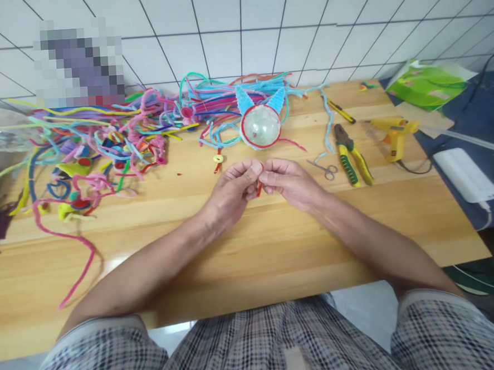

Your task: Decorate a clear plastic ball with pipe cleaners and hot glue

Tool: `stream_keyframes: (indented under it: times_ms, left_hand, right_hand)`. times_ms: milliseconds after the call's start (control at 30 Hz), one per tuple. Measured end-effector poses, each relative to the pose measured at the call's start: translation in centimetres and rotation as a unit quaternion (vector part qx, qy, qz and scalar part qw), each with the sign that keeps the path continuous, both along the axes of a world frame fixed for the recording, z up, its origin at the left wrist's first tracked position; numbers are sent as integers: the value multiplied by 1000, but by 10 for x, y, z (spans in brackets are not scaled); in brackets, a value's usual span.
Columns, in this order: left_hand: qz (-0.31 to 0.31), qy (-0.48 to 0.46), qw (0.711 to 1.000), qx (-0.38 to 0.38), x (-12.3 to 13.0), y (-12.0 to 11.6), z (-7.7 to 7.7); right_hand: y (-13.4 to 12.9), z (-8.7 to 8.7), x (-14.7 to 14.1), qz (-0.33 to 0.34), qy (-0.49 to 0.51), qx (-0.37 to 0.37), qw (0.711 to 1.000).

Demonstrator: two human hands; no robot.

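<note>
My left hand (243,181) and my right hand (287,179) meet over the middle of the table, fingertips nearly touching. Both pinch a short red pipe cleaner (259,190), most of it hidden by the fingers. Just beyond them stands a clear round ball (262,127) with a red rim and two blue pointed ears (245,100) made of pipe cleaner. To the left of the ball lies a small yellow bead-like piece (218,159) with red pipe cleaner at it. Small scissors (327,170) rest to the right of my right hand.
A tangle of coloured pipe cleaners (142,119) covers the table's back left. On the right lie pliers (352,159), a yellow cutter knife (341,112) and a yellow glue gun (394,134). Past the table's right edge are a white power bank (466,175) and a green packet (429,84).
</note>
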State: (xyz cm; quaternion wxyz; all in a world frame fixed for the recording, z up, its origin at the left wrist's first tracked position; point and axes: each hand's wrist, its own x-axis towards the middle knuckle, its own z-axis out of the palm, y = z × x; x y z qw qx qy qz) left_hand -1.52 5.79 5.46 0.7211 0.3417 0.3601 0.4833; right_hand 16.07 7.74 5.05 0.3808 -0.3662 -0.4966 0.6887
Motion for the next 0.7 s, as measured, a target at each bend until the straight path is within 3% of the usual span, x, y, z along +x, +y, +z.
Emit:
stream_keyframes:
  times_ms: [200,500,600,700]
  left_hand:
    - [-24,-27,999,-20,-1,0,3]
    - [-59,87,988,115,-16,22,6]
    - [-46,92,990,93,-15,22,4]
    - [-34,40,998,32,-8,14,2]
  right_hand:
    - [-2,7,2,-11,12,-7,1000]
    - [3,8,5,-4,3,-57,998]
    - [3,8,5,0,1,-48,999]
    - [0,5,3,-5,3,-15,1000]
